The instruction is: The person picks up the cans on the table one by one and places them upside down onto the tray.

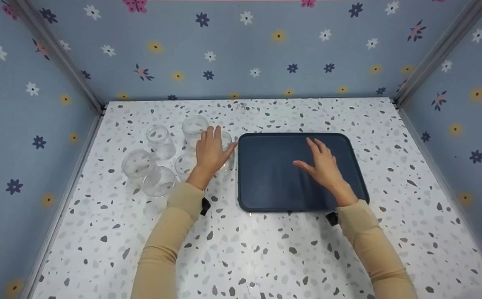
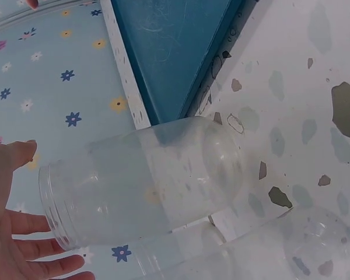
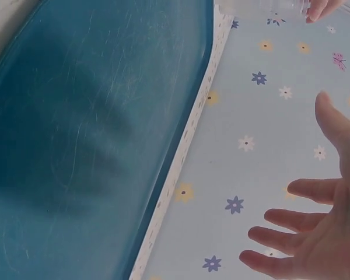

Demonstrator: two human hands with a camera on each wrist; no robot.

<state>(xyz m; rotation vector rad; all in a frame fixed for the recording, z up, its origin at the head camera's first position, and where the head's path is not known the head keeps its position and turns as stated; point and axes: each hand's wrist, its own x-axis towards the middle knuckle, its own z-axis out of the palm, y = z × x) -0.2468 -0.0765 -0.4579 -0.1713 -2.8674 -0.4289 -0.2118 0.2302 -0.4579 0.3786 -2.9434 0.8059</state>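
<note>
My left hand [image 1: 211, 154] is over the right side of a group of clear jars, fingers and thumb spread. In the left wrist view the fingers [image 2: 38, 248] and thumb lie on either side of the open mouth of the nearest upright jar [image 2: 140, 181], not curled round it. That jar stands close beside the left edge of a dark blue tray [image 1: 274, 178]. My right hand [image 1: 324, 167] hovers above the tray, holding nothing, its fingers [image 3: 297, 219] spread apart.
Several more clear jars stand to the left, among them a narrow jar [image 1: 161, 143], a jar at the back [image 1: 192, 126] and a front jar [image 1: 159, 181]. The speckled table [image 1: 265, 253] meets flowered panels [image 1: 241, 50] at the back and both sides.
</note>
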